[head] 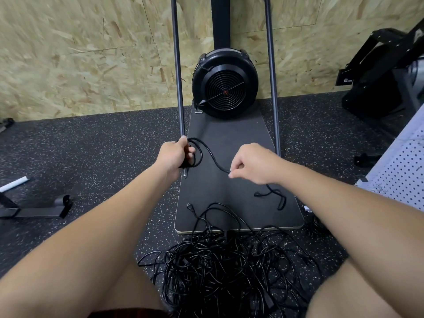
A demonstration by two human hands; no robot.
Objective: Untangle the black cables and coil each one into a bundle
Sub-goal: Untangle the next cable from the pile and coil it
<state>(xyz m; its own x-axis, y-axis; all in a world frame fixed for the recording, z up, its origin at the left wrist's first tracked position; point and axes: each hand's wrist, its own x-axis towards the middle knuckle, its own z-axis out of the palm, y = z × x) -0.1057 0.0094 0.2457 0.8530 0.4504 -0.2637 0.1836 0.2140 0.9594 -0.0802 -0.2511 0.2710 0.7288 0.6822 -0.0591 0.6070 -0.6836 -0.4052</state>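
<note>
A small coil (195, 154) of black cable (214, 160) was gripped in the left hand (173, 157), fingers curled round it, above the left side of the board (238, 138). The cable's run was pinched between thumb and fingertips of the right hand (253, 164), over the board's middle; its loose end (274, 196) lay on the board below that hand. A tangled pile (227, 269) of cables lay on the floor (96, 148) at the board's near edge, one plug (190, 207) resting on the board.

Bare forearms, dark red shorts (128, 313)
</note>
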